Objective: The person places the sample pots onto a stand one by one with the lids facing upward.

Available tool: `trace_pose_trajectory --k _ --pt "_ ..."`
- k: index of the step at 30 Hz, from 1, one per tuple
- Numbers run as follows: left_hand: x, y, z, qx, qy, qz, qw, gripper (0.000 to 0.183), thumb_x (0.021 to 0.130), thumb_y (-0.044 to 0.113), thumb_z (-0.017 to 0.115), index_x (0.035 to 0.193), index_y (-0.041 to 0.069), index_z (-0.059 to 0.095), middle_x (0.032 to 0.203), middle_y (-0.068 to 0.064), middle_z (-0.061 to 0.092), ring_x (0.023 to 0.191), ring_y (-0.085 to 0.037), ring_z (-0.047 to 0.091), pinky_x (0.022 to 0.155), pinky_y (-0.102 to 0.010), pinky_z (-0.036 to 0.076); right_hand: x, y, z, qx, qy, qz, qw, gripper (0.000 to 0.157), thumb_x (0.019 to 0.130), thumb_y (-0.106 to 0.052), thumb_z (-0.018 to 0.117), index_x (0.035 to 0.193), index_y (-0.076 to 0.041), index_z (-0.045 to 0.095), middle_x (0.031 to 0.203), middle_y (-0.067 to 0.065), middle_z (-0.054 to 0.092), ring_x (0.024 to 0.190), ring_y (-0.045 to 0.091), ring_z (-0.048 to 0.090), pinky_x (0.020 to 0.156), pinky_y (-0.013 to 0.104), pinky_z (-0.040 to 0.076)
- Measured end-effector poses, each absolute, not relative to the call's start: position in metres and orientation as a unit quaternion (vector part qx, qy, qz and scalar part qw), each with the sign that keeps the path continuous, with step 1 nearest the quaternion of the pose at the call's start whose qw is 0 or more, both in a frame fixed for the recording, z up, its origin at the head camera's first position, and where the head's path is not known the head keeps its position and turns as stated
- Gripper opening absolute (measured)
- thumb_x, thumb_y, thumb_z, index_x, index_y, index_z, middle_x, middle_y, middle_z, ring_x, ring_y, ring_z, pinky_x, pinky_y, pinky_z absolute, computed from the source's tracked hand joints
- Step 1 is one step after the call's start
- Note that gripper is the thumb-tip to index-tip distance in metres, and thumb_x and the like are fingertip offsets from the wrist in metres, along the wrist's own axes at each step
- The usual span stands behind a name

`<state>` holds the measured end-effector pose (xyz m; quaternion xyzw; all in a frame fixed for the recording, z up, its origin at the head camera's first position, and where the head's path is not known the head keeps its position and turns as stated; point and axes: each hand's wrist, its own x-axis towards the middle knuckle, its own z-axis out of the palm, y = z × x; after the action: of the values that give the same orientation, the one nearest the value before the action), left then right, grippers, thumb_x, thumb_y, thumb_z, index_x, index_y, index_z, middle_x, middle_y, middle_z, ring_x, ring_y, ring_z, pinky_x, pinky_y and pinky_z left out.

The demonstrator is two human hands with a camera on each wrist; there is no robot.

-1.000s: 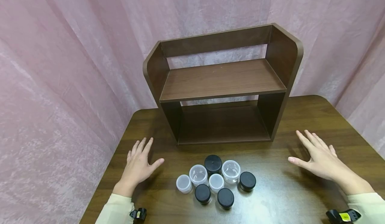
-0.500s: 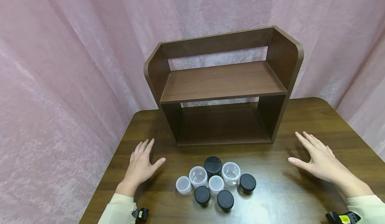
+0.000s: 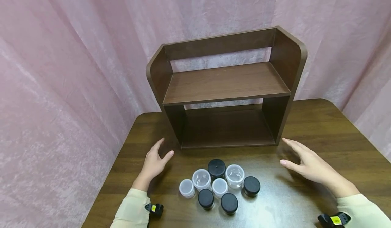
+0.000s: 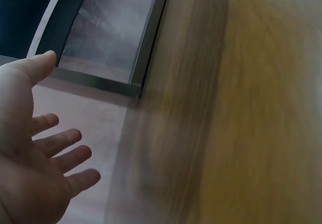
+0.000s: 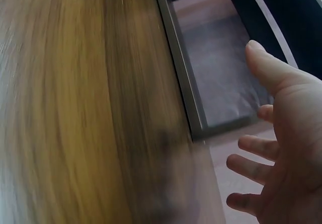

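Note:
My left hand (image 3: 154,163) hovers over the table left of the jars, thumb spread from the fingers, near the shelf's lower left corner. On the other side my right hand (image 3: 310,163) is held near the lower right corner of the brown two-tier shelf (image 3: 226,82). Neither hand holds anything. Between them stands a cluster of small jars: black-lidded ones such as the back jar (image 3: 216,168) and the right jar (image 3: 252,185), and clear or whitish ones such as the left cup (image 3: 186,188) and the larger clear jar (image 3: 235,175). Both wrist views show relaxed, separated fingers.
The shelf stands at the back of the wooden table (image 3: 320,129), in front of a pink curtain (image 3: 76,85). Each sleeve carries a small black wrist device, on the left (image 3: 154,209) and on the right (image 3: 334,219).
Both hands have moved inward, the left to the right and the right to the left, closer to the shelf's lower corners. Jars and shelf stay in place.

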<state>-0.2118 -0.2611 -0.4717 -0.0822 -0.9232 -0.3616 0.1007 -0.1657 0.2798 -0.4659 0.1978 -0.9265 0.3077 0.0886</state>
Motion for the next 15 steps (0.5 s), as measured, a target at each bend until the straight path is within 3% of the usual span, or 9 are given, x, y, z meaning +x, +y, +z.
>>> trace_pose_trajectory --k 5,15 --pt "-0.223 -0.252 -0.481 -0.059 -0.885 -0.455 0.074 0.070 0.091 0.040 0.066 0.143 0.002 0.039 0.138 -0.022 0.047 0.126 -0.036 0.046 0.099 -0.053 0.040 -0.173 0.261 -0.469 0.207 -0.925 0.311 0.076 0.073 0.086 -0.039 0.072 0.146 -0.014 0.039 0.141 0.016 0.046 0.126 0.037 0.043 0.093 0.055 0.036" --pt "-0.235 -0.229 -0.480 -0.013 -0.815 -0.579 0.029 0.061 0.092 0.023 0.067 0.140 -0.004 0.041 0.137 -0.024 0.047 0.126 -0.040 0.045 0.101 -0.050 0.038 -0.189 0.221 -0.465 0.252 -0.901 0.350 0.056 0.065 0.089 -0.037 0.069 0.142 -0.009 0.044 0.138 0.011 0.051 0.121 0.031 0.052 0.093 0.051 0.041"
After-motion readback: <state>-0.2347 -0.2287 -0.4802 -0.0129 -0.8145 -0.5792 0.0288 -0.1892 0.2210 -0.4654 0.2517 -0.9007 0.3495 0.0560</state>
